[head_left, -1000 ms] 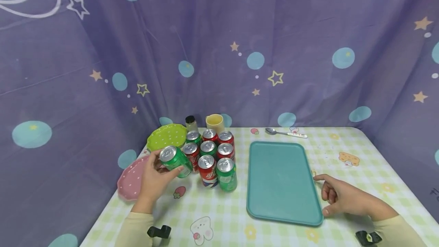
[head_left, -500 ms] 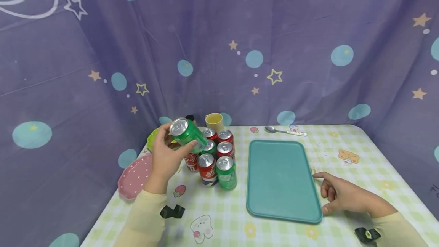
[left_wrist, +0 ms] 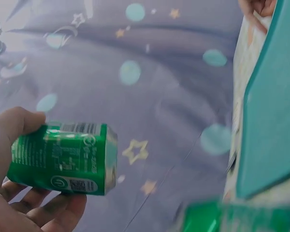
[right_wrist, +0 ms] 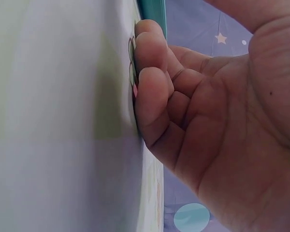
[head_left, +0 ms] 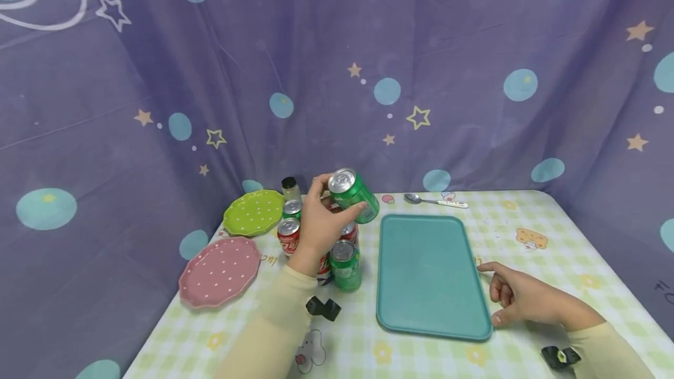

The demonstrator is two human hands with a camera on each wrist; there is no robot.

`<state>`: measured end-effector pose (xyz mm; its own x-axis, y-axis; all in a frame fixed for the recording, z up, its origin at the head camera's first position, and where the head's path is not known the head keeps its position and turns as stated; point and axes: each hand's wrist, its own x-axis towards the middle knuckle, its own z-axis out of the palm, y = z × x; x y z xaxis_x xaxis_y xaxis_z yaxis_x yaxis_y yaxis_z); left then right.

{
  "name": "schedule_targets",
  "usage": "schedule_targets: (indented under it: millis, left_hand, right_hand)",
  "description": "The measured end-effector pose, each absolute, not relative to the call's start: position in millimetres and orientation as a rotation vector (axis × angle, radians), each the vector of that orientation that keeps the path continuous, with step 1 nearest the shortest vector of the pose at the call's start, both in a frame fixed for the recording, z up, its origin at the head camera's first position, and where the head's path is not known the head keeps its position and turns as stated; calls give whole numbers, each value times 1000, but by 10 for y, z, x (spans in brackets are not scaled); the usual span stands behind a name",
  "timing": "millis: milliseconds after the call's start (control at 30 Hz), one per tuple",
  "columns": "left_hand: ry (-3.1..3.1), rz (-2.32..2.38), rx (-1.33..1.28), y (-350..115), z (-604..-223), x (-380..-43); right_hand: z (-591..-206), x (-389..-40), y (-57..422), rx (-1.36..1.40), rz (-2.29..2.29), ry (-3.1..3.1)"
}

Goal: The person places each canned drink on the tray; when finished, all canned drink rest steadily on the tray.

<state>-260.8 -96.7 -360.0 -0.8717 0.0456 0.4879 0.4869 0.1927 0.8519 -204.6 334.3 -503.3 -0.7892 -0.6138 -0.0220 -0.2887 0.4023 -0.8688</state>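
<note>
The green drink can, probably slick and dentable, best held mid-body, is gripped tilted by the left hand near the far-left corner of the teal tray, whose right edge is touched by the unclasped right hand.

A curtained-off tabletop nook (starry purple drapes around a checked tablecloth).

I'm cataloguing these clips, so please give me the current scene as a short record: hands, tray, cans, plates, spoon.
Left hand: holds a green can, tilted, in the air
Right hand: at the tray's right edge, holding no can
Tray: teal, lying flat
Standing cans: red and green, partly hidden by the left arm
Plates: pink, nearer; lime, farther
Spoon: beyond the tray's far edge
</note>
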Motion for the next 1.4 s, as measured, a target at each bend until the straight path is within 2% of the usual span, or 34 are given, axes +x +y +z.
schedule_targets:
  millis: [333, 600, 933, 1400]
  left_hand:
    - [-2235, -1758, -494, -201, -3851, -2694]
    - [-2381, -1708, -498, 263, -4192, -2844]
    - [-2537, -1622, -405, 635, -4541, -3082]
    - [-2600, -1561, -335, 999, -4784, -3238]
  right_hand:
    - [-5036, -2047, 3372, -737, -1338, 2319]
    - [-5030, -2046, 3356, -695, -1333, 2329]
    - [-5032, -2052, 3342, -666, -1326, 2355]
    - [-5009, -2037, 3340, -657, -1329, 2349]
